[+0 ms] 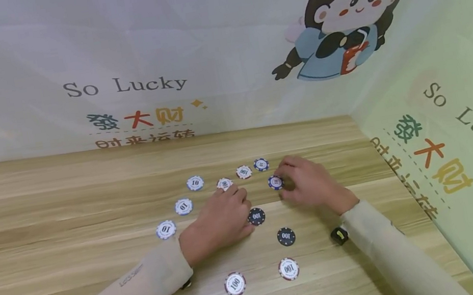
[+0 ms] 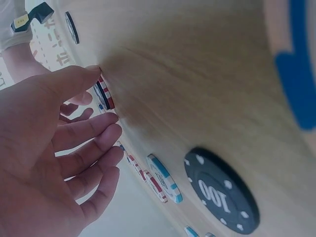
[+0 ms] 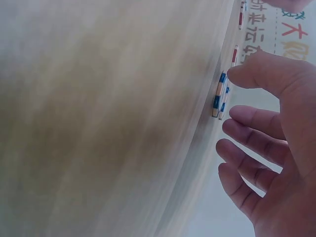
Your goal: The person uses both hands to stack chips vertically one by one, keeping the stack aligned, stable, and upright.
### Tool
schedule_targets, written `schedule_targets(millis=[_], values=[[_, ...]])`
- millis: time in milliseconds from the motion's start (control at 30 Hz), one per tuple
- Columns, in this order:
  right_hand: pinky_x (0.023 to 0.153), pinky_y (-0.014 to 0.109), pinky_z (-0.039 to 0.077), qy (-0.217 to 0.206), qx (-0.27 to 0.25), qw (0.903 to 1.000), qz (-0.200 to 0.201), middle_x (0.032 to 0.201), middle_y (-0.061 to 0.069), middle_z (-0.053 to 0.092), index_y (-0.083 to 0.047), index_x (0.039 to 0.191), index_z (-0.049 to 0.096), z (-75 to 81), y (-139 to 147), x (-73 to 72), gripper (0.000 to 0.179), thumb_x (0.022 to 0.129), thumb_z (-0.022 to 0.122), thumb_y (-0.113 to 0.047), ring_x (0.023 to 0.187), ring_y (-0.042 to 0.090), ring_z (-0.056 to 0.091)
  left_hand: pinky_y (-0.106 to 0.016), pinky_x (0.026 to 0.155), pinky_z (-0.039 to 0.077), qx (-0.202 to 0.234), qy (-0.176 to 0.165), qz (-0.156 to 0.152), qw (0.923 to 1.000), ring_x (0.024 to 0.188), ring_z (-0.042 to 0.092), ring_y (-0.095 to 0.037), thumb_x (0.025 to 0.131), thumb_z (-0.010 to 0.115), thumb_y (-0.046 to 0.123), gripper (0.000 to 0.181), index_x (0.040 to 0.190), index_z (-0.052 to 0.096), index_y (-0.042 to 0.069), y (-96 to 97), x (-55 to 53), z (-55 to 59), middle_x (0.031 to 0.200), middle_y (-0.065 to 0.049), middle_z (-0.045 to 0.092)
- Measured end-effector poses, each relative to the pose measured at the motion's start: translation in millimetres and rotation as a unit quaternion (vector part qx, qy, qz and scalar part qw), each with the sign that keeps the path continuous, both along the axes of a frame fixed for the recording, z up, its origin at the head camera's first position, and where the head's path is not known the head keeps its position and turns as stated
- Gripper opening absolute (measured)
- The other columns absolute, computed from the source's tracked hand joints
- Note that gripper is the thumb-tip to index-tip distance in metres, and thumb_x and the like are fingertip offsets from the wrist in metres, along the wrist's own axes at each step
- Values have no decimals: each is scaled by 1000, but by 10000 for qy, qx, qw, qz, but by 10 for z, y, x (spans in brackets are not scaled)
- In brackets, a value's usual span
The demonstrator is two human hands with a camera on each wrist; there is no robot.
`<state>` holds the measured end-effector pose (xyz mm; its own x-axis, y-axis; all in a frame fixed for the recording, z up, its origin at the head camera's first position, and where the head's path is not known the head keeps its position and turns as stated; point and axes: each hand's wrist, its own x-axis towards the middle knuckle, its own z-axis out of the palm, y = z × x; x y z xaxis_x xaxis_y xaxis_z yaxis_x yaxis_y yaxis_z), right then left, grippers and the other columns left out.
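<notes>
Eleven flat, round chips show from the head on the wood-grained bench (image 1: 64, 205): four red-and-white chips (image 1: 289, 268), three pale-blue-and-white chips (image 1: 183, 206), two dark-blue chips (image 1: 261, 164), two black chips (image 1: 285, 236), all pattern-rimmed. The right grip (image 1: 312, 184) pinches the nearer dark-blue chip (image 1: 275, 182); the left grip (image 1: 219, 217) curves by a red-edged chip (image 2: 109, 100), whether holding it I cannot tell. Creased, printed cloth (image 1: 222, 26) hangs behind.

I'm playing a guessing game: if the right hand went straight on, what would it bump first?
The right hand would probably meet the blue chip just ahead; they may already touch.
</notes>
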<state>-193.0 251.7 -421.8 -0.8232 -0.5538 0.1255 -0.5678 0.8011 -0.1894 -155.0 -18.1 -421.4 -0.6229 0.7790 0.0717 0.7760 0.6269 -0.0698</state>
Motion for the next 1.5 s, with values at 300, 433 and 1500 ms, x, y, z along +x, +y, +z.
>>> schedule_targets(millis=[300, 433, 1500], values=[[88, 46, 63, -106, 75, 9999, 38, 124, 15, 70, 2, 126, 76, -18, 40, -77, 46, 89, 86, -24, 105, 30, 68, -46, 96, 59, 18, -14, 35, 10000, 108, 65, -30, 101, 76, 48, 46, 109, 82, 3, -34, 49, 3, 116, -13, 72], [89, 47, 63, -169, 106, 9998, 13, 124, 15, 70, 2, 126, 76, -12, 41, -80, 46, 90, 86, -25, 107, 30, 68, -45, 94, 59, 0, -54, 103, 9999, 107, 65, -29, 101, 77, 49, 46, 109, 83, 4, -34, 66, -3, 116, -12, 72], [78, 36, 60, -398, 77, 9992, 53, 121, 6, 69, -10, 102, 74, -49, -76, -32, 34, 84, 89, -35, 103, 23, 67, -51, 102, 58, -45, -24, 171, 9998, 112, 66, -31, 100, 76, 55, 53, 113, 81, 3, 4, 30, 6, 119, -14, 74]])
